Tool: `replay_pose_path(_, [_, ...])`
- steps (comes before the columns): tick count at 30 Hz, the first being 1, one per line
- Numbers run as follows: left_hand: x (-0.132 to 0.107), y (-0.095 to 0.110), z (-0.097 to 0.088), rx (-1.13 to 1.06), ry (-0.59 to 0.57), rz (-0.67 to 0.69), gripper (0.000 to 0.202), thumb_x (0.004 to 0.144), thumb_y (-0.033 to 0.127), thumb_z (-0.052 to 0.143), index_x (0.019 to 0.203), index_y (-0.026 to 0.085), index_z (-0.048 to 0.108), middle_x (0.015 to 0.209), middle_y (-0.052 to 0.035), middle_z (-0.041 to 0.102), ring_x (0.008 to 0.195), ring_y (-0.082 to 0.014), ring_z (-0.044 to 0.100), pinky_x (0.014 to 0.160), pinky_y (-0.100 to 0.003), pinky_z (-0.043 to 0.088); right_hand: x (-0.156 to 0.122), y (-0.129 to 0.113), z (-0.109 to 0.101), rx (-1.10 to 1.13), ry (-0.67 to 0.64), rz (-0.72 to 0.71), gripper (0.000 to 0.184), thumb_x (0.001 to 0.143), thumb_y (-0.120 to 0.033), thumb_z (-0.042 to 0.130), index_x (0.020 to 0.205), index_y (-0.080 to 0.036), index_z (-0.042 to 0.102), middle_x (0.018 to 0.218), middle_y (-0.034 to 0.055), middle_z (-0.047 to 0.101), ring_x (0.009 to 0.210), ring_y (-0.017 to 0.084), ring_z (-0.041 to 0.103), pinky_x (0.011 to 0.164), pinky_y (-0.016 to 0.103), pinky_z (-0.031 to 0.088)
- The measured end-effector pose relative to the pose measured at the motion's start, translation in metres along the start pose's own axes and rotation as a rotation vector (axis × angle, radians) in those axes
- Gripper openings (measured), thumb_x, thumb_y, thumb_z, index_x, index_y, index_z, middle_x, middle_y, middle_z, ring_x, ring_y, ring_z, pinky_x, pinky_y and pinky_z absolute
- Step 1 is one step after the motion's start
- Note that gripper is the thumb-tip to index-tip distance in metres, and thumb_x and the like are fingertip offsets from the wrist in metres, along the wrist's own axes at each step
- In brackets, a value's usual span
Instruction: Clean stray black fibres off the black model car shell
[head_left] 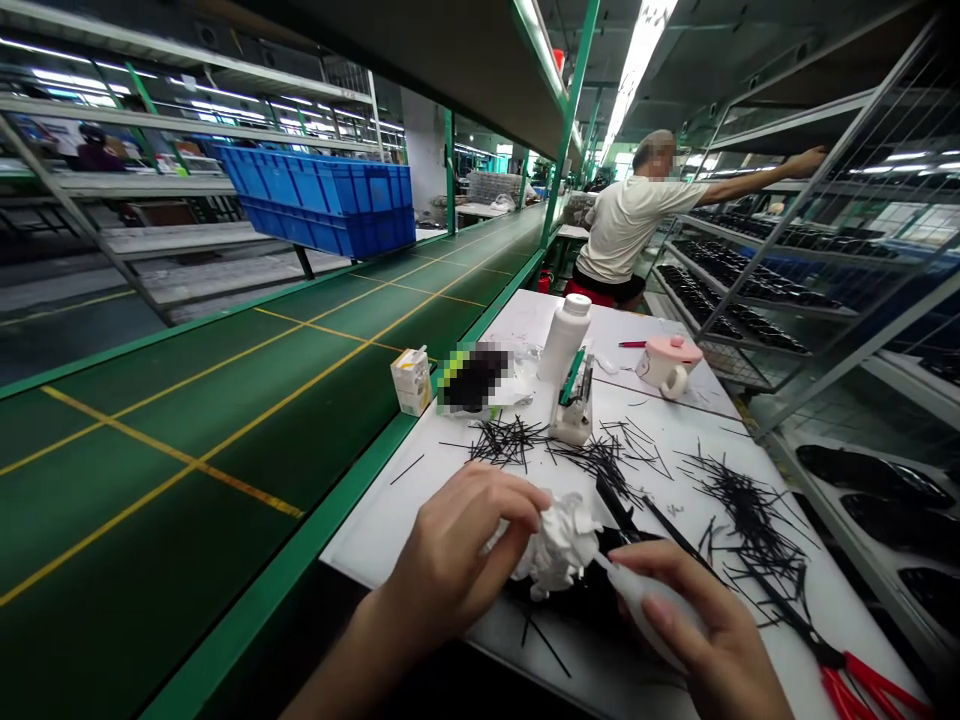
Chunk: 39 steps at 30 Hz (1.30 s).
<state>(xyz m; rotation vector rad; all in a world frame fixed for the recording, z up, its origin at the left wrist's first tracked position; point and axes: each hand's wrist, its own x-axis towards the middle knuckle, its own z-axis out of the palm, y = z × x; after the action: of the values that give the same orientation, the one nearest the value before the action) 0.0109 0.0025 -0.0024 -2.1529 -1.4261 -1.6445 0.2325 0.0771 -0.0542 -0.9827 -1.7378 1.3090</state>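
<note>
My left hand [459,552] is closed around a crumpled white wad of cloth or paper [559,545], held just above the white table. My right hand [709,640] grips a small translucent squeeze bottle [643,602], with its thin nozzle pointing left into the wad. Under both hands lies a dark object [592,600], mostly hidden. Many thin black strands [750,510] are scattered over the table beyond my hands.
A white bottle [565,338], pink mug [670,363], small carton [412,380] and tape dispenser [574,405] stand further back. Red-handled scissors [855,680] lie at the right. A green conveyor [225,420] runs on the left. A person in a white shirt [626,225] reaches into wire racks.
</note>
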Motion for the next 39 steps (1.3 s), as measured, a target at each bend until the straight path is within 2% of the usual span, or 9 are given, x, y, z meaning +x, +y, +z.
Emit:
replay_pose_path(2, [0.002, 0.002, 0.003, -0.008, -0.034, 0.028, 0.020, 0.086, -0.001, 0.054, 0.091, 0.019, 0.056, 0.091, -0.0056, 0.073, 0.083, -0.0161, 0.068, 0.078, -0.029, 0.052, 0.000, 0.001, 0.000, -0.082, -0.047, -0.039, 0.034, 0.080, -0.054, 0.068, 0.091, -0.023, 0.074, 0.093, 0.0065, 0.073, 0.089, 0.026, 0.068, 0.070, 0.027, 0.055])
replay_pose_path(5, [0.003, 0.003, 0.006, 0.017, -0.124, 0.058, 0.020, 0.087, -0.001, 0.052, 0.092, 0.018, 0.056, 0.092, -0.0056, 0.073, 0.086, -0.0155, 0.070, 0.080, -0.028, 0.053, 0.000, 0.001, -0.001, -0.137, -0.105, -0.046, 0.034, 0.081, -0.056, 0.065, 0.091, -0.025, 0.074, 0.091, 0.0048, 0.074, 0.090, 0.026, 0.068, 0.076, 0.028, 0.053])
replay_pose_path(10, [0.001, 0.001, 0.004, 0.073, -0.181, 0.091, 0.027, 0.087, -0.001, 0.054, 0.109, 0.015, 0.056, 0.118, -0.0122, 0.070, 0.104, -0.0159, 0.068, 0.089, -0.027, 0.051, 0.002, 0.003, -0.002, -0.117, -0.140, -0.029, 0.030, 0.083, -0.054, 0.064, 0.093, -0.027, 0.074, 0.089, 0.0011, 0.073, 0.081, 0.021, 0.066, 0.074, 0.024, 0.051])
replay_pose_path(15, [0.001, 0.002, 0.004, 0.167, -0.189, 0.149, 0.020, 0.090, 0.005, 0.052, 0.103, 0.017, 0.060, 0.095, -0.0063, 0.073, 0.091, -0.0191, 0.065, 0.087, -0.033, 0.051, 0.005, 0.015, -0.006, -0.122, -0.186, -0.073, 0.026, 0.086, -0.050, 0.063, 0.097, -0.029, 0.073, 0.093, 0.0004, 0.073, 0.087, 0.020, 0.067, 0.078, 0.023, 0.050])
replay_pose_path(19, [0.000, 0.001, 0.004, 0.234, -0.228, 0.224, 0.019, 0.096, 0.010, 0.047, 0.104, 0.016, 0.063, 0.092, -0.0058, 0.073, 0.090, -0.0196, 0.063, 0.089, -0.036, 0.049, 0.006, 0.021, -0.009, -0.120, -0.219, -0.062, 0.027, 0.087, -0.051, 0.062, 0.099, -0.029, 0.073, 0.095, 0.0018, 0.072, 0.089, 0.022, 0.066, 0.080, 0.025, 0.050])
replay_pose_path(24, [-0.003, -0.001, 0.005, 0.232, -0.136, 0.314, 0.014, 0.095, 0.008, 0.049, 0.101, 0.011, 0.062, 0.076, -0.0059, 0.068, 0.073, -0.0156, 0.061, 0.074, -0.031, 0.052, 0.004, 0.019, -0.012, -0.114, -0.262, -0.056, 0.032, 0.088, -0.054, 0.058, 0.100, -0.028, 0.072, 0.089, 0.0028, 0.070, 0.083, 0.022, 0.065, 0.078, 0.029, 0.049])
replay_pose_path(30, [-0.002, -0.001, 0.004, 0.189, -0.152, 0.357, 0.019, 0.095, 0.010, 0.054, 0.112, 0.008, 0.063, 0.089, -0.0073, 0.075, 0.083, -0.0163, 0.066, 0.078, -0.031, 0.052, 0.001, 0.019, -0.008, -0.079, -0.275, 0.005, 0.033, 0.086, -0.056, 0.059, 0.099, -0.029, 0.071, 0.096, 0.0037, 0.068, 0.094, 0.026, 0.063, 0.087, 0.034, 0.047])
replay_pose_path(35, [0.003, 0.003, 0.000, 0.209, -0.276, 0.360, 0.024, 0.100, 0.012, 0.045, 0.114, 0.010, 0.065, 0.098, -0.0054, 0.077, 0.085, -0.0156, 0.068, 0.083, -0.031, 0.049, -0.003, 0.024, -0.006, -0.053, -0.239, 0.047, 0.034, 0.084, -0.058, 0.061, 0.100, -0.028, 0.068, 0.101, 0.0044, 0.068, 0.098, 0.028, 0.062, 0.092, 0.039, 0.046])
replay_pose_path(39, [0.007, 0.006, -0.003, 0.240, -0.328, 0.359, 0.027, 0.101, 0.011, 0.040, 0.112, 0.010, 0.065, 0.100, -0.0056, 0.077, 0.085, -0.0160, 0.067, 0.084, -0.032, 0.048, -0.003, 0.016, -0.006, -0.039, -0.271, 0.047, 0.031, 0.087, -0.056, 0.059, 0.100, -0.029, 0.067, 0.101, 0.0034, 0.068, 0.098, 0.027, 0.061, 0.093, 0.039, 0.046])
